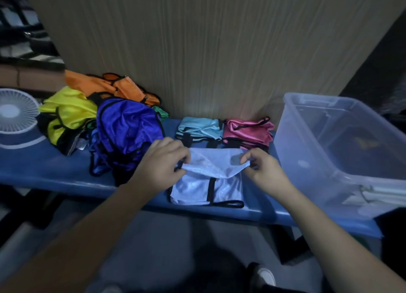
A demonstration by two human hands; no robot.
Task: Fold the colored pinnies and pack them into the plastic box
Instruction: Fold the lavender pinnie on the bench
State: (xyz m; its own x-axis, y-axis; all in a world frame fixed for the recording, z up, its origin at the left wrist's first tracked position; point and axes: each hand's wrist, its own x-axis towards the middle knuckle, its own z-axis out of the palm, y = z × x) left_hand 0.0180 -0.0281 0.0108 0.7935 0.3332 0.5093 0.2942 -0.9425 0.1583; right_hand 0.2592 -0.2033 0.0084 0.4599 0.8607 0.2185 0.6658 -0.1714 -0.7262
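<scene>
Left hand [162, 161] and right hand [261, 165] pinch the pale blue mesh pinny [208, 176] mid-fold; slippery fabric could slide crooked.

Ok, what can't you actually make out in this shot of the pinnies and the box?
Head view only:
- Plastic box: right side cut off by the frame edge; contents blurred behind the cloudy wall.
- Green pinny: mostly buried under the dark blue pinny.
- Pale blue pinny: its corners hidden inside the left hand and right hand.
- Fan: cropped at the left edge.
</scene>
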